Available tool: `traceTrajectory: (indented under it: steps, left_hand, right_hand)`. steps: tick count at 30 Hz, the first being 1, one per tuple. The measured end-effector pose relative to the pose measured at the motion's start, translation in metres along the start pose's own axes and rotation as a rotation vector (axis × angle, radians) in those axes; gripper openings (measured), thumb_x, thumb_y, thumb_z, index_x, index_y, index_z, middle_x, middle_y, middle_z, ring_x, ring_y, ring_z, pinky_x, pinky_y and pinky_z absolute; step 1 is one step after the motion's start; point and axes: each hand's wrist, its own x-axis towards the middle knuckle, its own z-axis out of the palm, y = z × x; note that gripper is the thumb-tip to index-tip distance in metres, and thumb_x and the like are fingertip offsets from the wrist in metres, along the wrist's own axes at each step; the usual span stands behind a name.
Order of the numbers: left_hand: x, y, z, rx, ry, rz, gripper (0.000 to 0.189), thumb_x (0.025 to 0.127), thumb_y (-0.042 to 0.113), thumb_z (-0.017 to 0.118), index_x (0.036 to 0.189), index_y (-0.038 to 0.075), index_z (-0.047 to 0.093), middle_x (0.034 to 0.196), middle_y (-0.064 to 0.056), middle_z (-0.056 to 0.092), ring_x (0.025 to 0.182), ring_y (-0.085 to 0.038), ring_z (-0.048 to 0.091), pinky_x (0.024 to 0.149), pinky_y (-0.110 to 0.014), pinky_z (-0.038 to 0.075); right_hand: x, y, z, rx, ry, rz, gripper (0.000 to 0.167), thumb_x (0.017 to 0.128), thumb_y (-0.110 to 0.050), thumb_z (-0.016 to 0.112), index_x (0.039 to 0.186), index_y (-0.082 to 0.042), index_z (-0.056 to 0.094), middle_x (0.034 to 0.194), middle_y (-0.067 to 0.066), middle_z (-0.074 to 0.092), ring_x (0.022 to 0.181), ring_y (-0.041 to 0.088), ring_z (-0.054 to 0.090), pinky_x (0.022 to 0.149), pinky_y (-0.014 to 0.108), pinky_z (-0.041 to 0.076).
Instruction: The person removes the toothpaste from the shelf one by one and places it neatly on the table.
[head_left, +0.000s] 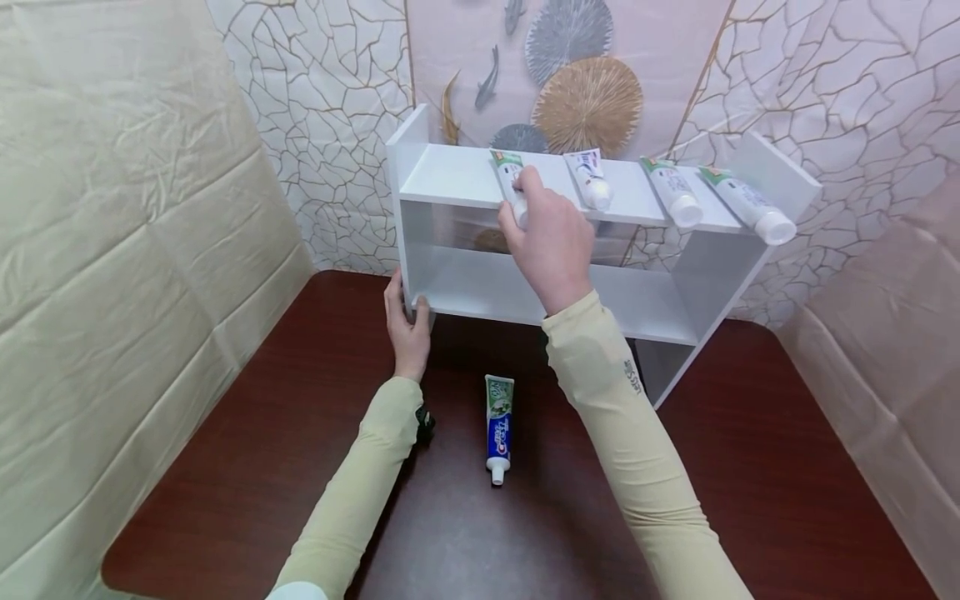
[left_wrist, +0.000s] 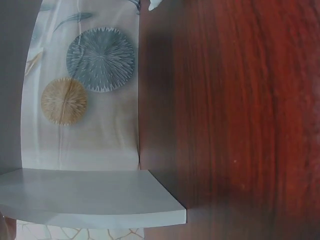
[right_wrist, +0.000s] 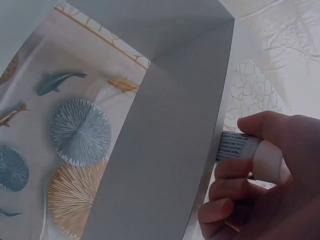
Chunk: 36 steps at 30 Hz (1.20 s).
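Note:
My right hand point(head_left: 553, 243) is at the top board of a white shelf point(head_left: 480, 275), toward its left end. It holds a toothpaste tube point(head_left: 509, 171) by the white-cap end, with the green tail lying back over the board. In the right wrist view, thumb and fingers close around that tube point(right_wrist: 235, 146) just past the board's edge. My left hand point(head_left: 410, 337) grips the lower left side panel of the shelf, thumb in front and fingers outside. Another toothpaste tube point(head_left: 498, 429), green and blue with a white cap, lies on the table between my forearms.
Along the top board lie three more tubes: a white and blue one point(head_left: 589, 179) and two green and white ones point(head_left: 672, 193) point(head_left: 747, 206). Their caps overhang the front edge. The dark red table point(head_left: 300, 467) stands before a patterned backdrop point(head_left: 337, 108), with pale cloth point(head_left: 135, 250) at the sides.

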Motion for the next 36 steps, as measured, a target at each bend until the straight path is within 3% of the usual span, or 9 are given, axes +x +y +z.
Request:
traceTrajectory:
  steps: [5,10,17,20,23,28,36]
  left_hand:
    - [0.003,0.006,-0.002,0.023,-0.016,0.024,0.055,0.095,-0.004,0.046,0.148,-0.001,0.031,0.145,-0.023,0.036,0.112,-0.035,0.047,0.088,-0.035,0.042]
    - [0.004,0.01,-0.005,0.033,-0.043,-0.048,0.059,0.094,-0.004,0.044,0.15,0.004,0.028,0.148,-0.019,0.038,0.113,-0.037,0.05,0.083,-0.036,0.044]
    - [0.01,-0.026,-0.004,0.065,-0.032,-0.065,0.062,0.094,0.008,0.047,0.151,0.027,0.029,0.143,-0.008,0.045,0.117,-0.025,0.051,0.078,-0.034,0.045]
    - [0.015,-0.025,-0.005,0.075,-0.043,-0.095,0.062,0.096,0.01,0.049,0.152,0.026,0.028,0.147,-0.006,0.042,0.123,-0.025,0.05,0.088,-0.043,0.047]
    - [0.019,-0.018,-0.006,0.043,-0.05,-0.093,0.061,0.097,0.008,0.049,0.153,0.017,0.026,0.152,-0.008,0.037,0.129,-0.029,0.047,0.097,-0.051,0.045]
    - [0.019,0.0,-0.008,-0.005,-0.078,-0.079,0.06,0.096,0.002,0.044,0.152,0.005,0.023,0.153,-0.016,0.034,0.13,-0.036,0.045,0.098,-0.054,0.043]
    - [0.015,0.002,-0.005,-0.019,-0.076,-0.066,0.057,0.097,0.0,0.041,0.151,0.004,0.025,0.152,-0.018,0.035,0.131,-0.038,0.044,0.102,-0.053,0.041]
  right_hand:
    - [-0.001,0.001,0.0,0.001,0.034,-0.016,0.021,0.09,-0.025,0.055,0.106,-0.011,0.058,0.072,0.016,0.067,0.059,0.034,0.058,0.049,0.047,0.041]
    - [-0.005,0.0,-0.003,0.005,0.031,-0.041,0.019,0.089,-0.023,0.054,0.102,-0.01,0.057,0.064,0.015,0.063,0.053,0.033,0.054,0.045,0.041,0.033]
    - [-0.01,0.001,-0.004,-0.013,0.058,-0.102,0.018,0.09,-0.019,0.051,0.102,-0.007,0.057,0.059,0.013,0.059,0.047,0.03,0.049,0.042,0.035,0.027]
    - [-0.01,0.001,-0.004,-0.022,0.07,-0.116,0.018,0.09,-0.018,0.051,0.103,-0.006,0.057,0.059,0.014,0.06,0.045,0.03,0.048,0.042,0.035,0.027]
    - [-0.01,0.001,-0.005,-0.018,0.072,-0.12,0.018,0.09,-0.018,0.052,0.103,-0.006,0.057,0.06,0.014,0.061,0.045,0.03,0.049,0.042,0.037,0.029]
    - [-0.014,0.001,-0.007,0.001,0.07,-0.108,0.017,0.089,-0.018,0.053,0.101,-0.007,0.057,0.06,0.012,0.061,0.046,0.029,0.048,0.043,0.035,0.028]
    - [-0.025,0.004,-0.011,0.027,0.086,-0.107,0.018,0.09,-0.016,0.051,0.103,-0.006,0.058,0.063,0.012,0.062,0.044,0.026,0.045,0.041,0.032,0.025]
